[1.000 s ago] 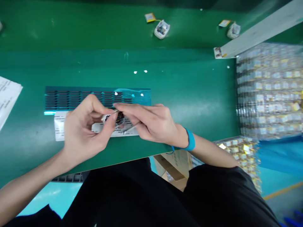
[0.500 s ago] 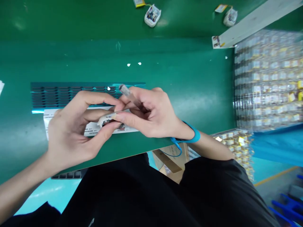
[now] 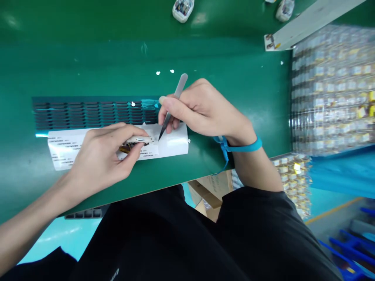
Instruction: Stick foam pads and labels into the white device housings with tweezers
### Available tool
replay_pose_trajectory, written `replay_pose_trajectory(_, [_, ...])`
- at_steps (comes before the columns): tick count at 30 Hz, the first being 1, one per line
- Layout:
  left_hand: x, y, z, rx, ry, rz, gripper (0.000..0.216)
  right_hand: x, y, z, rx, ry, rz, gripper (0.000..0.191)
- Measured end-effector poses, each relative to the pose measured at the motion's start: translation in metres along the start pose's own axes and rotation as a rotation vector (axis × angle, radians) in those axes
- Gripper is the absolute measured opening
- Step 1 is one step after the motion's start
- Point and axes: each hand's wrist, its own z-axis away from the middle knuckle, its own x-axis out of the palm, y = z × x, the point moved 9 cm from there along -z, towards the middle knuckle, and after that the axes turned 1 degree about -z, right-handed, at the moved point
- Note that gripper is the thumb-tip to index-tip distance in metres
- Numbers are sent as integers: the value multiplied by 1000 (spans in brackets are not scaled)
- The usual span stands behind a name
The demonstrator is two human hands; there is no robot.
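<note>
My left hand pinches a small white plastic housing between thumb and fingers; its inside faces me partly and is mostly hidden. In my right hand is a pair of metal tweezers, held like a pen with the dark tips pointing down. The tips are at a white label sheet with rows of small black print, just right of the housing. Whether they hold anything is too small to tell. A blue wrist strap with a cord circles my right wrist.
Behind the sheet lies a dark strip with rows of slots. Small white bits dot the green table. An open white device sits at the back. Clear trays of parts stand right, beside a grey metal post.
My right hand has moved away from the housing, up and right, and the tweezers now point down to the label sheet. My left hand keeps the housing. The view has shifted slightly.
</note>
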Motion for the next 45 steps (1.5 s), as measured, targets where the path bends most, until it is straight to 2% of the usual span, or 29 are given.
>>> replay_pose_trajectory(5, [4,-6,-1,-21,13,-8,16,7,6,-1,5,-61,-98,46])
replay_pose_trajectory(12, [7,-7,0,-7,40,3,15,24,30,-2,214,-199,-389,33])
replay_pose_trajectory(14, [7,-7,0,5,49,19,14,24,38,-2,291,-174,-484,35])
replay_pose_trajectory(18, [7,-10,-1,9,25,63,13,12,43,-2,367,-5,-572,46])
replay_pose_trajectory(21, [5,-11,-2,-5,28,101,13,3,32,-3,282,134,-622,46])
replay_pose_trajectory(24, [-2,-12,-2,-72,99,168,15,-1,12,-1,92,271,-718,36])
replay_pose_trajectory(27, [-6,-14,0,-153,170,342,19,0,-3,6,-90,429,-794,24])
replay_pose_trajectory(29, [-2,-11,1,-165,151,490,16,4,-8,10,-155,485,-807,21])
replay_pose_trajectory(32, [7,-9,0,-190,71,651,16,12,-13,11,-156,455,-757,20])
replay_pose_trajectory(35, [10,-11,1,-269,33,677,17,11,-18,10,-131,436,-690,20])
replay_pose_trajectory(39, [8,-10,2,-330,-1,622,17,13,-12,8,37,399,-579,24])
replay_pose_trajectory(45, [13,-10,3,-367,-60,681,20,10,-15,11,-138,457,-626,10])
